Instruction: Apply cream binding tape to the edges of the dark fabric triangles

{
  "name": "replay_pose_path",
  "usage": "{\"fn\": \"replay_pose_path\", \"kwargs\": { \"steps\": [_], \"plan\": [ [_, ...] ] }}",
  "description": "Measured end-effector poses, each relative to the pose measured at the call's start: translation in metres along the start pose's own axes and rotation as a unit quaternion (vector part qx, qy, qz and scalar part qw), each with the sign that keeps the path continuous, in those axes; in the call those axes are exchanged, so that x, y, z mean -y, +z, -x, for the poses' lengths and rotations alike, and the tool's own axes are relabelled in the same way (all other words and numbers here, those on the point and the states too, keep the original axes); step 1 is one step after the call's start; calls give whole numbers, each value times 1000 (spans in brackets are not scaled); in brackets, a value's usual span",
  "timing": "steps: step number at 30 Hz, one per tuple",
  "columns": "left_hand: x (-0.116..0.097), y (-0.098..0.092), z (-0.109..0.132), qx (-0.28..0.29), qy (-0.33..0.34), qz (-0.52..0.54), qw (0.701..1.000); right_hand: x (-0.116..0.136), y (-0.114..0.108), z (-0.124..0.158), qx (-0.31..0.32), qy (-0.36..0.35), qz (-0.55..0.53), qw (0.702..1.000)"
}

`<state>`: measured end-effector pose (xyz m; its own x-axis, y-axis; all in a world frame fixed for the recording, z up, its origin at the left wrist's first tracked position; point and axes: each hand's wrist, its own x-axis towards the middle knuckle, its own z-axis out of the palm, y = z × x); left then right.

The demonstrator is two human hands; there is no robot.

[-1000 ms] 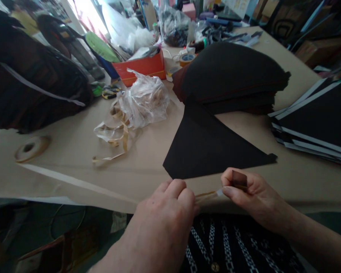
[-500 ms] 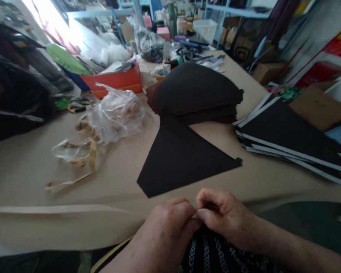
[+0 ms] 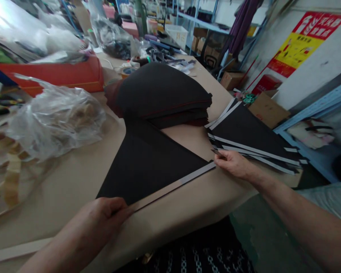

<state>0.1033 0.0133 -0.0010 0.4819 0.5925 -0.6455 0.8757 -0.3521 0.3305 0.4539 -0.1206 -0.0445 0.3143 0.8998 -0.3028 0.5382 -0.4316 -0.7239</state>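
A black triangular sheet [image 3: 147, 161] lies flat on the tan table [image 3: 74, 178] in front of me. Along its near edge runs a grey strip of tape [image 3: 173, 184], stretched between my two hands. My left hand [image 3: 98, 218] pinches the strip's left end near the sheet's lower corner. My right hand [image 3: 231, 163] presses the strip's right end down at the sheet's right corner, fingers closed on it.
A thick pile of black sheets [image 3: 161, 93] sits behind. Black sheets with white strips [image 3: 252, 138] are stacked at the right. A clear plastic bag with tan backing scraps [image 3: 51, 117] lies left, an orange box [image 3: 59, 74] behind it. Shelves and cartons fill the background.
My hands were together at the table edge, peeling tape. They have spread apart, drawing the strip out along the black sheet's near edge. The view has swung to the right.
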Motion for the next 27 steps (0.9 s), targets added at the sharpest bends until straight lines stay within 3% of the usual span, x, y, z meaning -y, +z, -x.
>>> {"fn": "replay_pose_path", "kwargs": {
  "steps": [10,27],
  "plan": [
    [12,6,-11,2,7,-19,1000,3,7,3,-19,-42,113,993],
    [1,2,-7,22,1,-37,999,13,10,4,-34,-42,176,983]
  ]
}}
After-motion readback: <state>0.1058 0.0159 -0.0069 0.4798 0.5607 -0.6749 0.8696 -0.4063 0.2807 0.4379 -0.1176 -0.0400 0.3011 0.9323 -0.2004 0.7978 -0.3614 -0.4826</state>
